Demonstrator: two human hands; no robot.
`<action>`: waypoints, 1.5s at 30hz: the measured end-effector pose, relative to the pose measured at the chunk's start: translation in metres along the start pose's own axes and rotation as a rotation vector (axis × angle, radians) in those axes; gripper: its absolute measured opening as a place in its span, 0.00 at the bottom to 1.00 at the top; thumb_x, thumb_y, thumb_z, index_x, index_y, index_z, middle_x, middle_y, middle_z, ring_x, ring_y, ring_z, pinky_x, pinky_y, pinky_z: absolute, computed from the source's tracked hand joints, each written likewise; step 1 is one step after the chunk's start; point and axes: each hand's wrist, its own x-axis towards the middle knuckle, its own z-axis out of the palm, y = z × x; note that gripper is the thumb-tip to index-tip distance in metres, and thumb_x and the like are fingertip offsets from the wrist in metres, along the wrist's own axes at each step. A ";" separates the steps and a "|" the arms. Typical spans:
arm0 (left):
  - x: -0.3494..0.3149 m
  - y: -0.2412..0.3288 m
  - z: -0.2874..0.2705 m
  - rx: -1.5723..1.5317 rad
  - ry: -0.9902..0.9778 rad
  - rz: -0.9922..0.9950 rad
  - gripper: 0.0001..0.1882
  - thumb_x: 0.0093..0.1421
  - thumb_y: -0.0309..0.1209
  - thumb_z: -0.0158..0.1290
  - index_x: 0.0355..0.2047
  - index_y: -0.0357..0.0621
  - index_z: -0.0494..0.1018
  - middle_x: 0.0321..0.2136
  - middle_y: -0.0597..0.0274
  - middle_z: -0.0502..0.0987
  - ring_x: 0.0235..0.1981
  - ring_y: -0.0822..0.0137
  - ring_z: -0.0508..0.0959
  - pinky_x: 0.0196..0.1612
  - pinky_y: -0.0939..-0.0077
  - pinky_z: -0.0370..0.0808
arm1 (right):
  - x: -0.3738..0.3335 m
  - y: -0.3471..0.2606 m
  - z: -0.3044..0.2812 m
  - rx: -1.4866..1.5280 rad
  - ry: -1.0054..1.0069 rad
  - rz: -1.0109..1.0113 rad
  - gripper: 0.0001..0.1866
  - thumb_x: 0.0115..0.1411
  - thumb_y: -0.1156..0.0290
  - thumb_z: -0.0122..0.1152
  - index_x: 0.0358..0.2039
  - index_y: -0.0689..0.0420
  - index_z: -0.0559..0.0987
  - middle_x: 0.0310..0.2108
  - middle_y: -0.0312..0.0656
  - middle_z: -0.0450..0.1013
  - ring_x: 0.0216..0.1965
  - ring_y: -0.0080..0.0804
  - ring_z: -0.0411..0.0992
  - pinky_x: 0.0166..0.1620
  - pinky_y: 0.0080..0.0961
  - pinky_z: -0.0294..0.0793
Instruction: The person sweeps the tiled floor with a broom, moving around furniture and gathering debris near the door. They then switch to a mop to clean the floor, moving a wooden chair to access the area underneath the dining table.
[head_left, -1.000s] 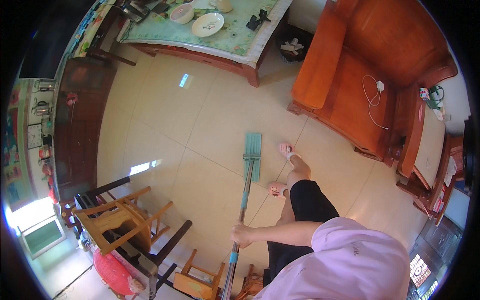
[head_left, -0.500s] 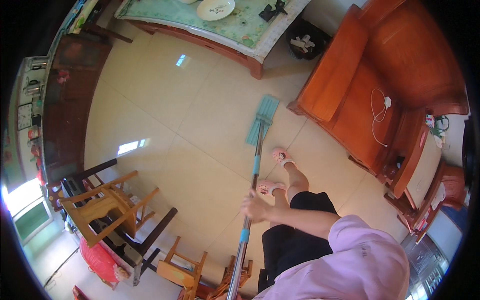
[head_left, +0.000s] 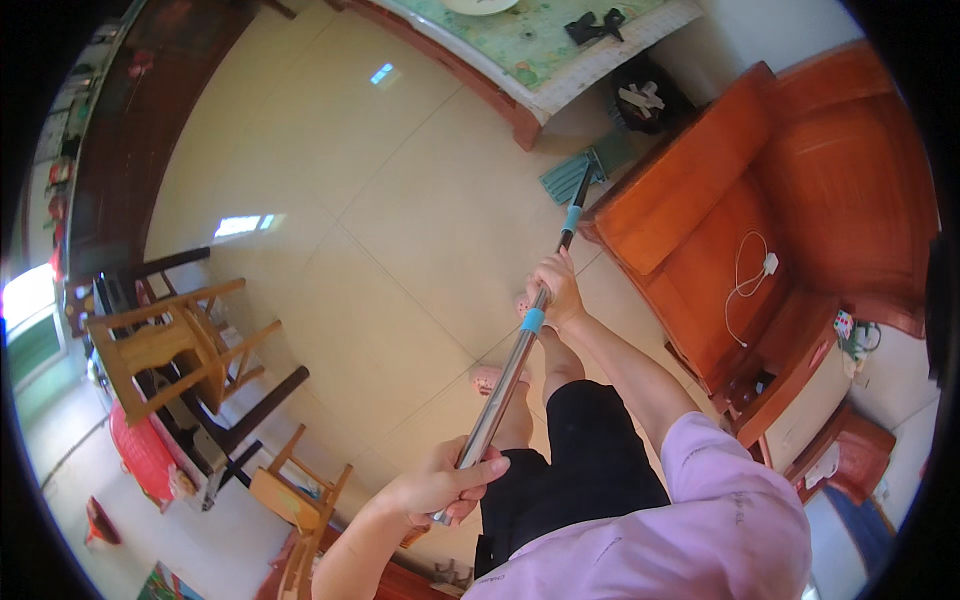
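A flat mop (head_left: 505,390) with a silver pole and light blue bands slants across the middle. My left hand (head_left: 455,485) is closed around the pole's lower end, close to my body. Farther up, my right hand (head_left: 555,285) grips the pole just above a blue band. The teal mop head (head_left: 570,178) rests on the floor between the low table's leg and the corner of the wooden sofa. Part of it lies in shadow beside the sofa.
The wooden sofa (head_left: 690,270) stands on the right, with a white charger cable (head_left: 740,290) on its seat. At the top is the low table (head_left: 470,45); a black bin (head_left: 645,95) sits beside it. Wooden chairs (head_left: 170,355) stand at the left.
The mop head has moved right and away, toward the bin and sofa corner. My right hand has gone forward with the pole, and my left hand has come into clear view at its end.
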 end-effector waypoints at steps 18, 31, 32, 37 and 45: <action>-0.073 -0.342 -0.171 0.589 0.749 0.030 0.15 0.49 0.36 0.51 0.30 0.37 0.63 0.16 0.48 0.70 0.20 0.52 0.72 0.24 0.66 0.67 | -0.230 -0.161 0.238 -0.102 -0.636 -0.553 0.07 0.43 0.73 0.51 0.26 0.53 0.69 0.28 0.42 0.63 0.40 0.40 0.59 0.46 0.61 0.45; -0.078 -0.721 -0.133 0.359 1.072 -0.167 0.12 0.44 0.34 0.52 0.28 0.40 0.68 0.18 0.44 0.71 0.23 0.47 0.72 0.27 0.59 0.69 | -0.559 -0.318 0.306 -0.073 -1.363 -0.909 0.03 0.45 0.71 0.50 0.23 0.53 0.68 0.22 0.39 0.65 0.34 0.36 0.65 0.41 0.67 0.51; -0.066 -0.736 -0.129 0.355 1.022 -0.141 0.14 0.45 0.37 0.52 0.29 0.41 0.67 0.18 0.44 0.71 0.23 0.47 0.72 0.26 0.58 0.69 | -0.561 -0.305 0.304 -0.081 -1.396 -0.918 0.03 0.45 0.71 0.50 0.23 0.53 0.68 0.21 0.38 0.65 0.34 0.35 0.65 0.41 0.67 0.52; 0.030 -0.717 -0.107 0.227 0.963 -0.066 0.13 0.51 0.36 0.48 0.35 0.43 0.65 0.16 0.46 0.71 0.18 0.48 0.72 0.20 0.57 0.67 | -0.510 -0.226 0.292 -0.154 -1.199 -0.950 0.03 0.41 0.72 0.50 0.20 0.51 0.67 0.18 0.35 0.62 0.27 0.31 0.64 0.38 0.54 0.58; 0.141 -0.497 -0.184 0.182 1.034 0.304 0.13 0.52 0.37 0.45 0.32 0.41 0.62 0.16 0.45 0.71 0.20 0.47 0.73 0.22 0.55 0.68 | -0.254 -0.141 0.353 -0.984 -1.123 -0.745 0.07 0.45 0.74 0.50 0.27 0.56 0.74 0.38 0.49 0.64 0.47 0.40 0.60 0.46 0.51 0.58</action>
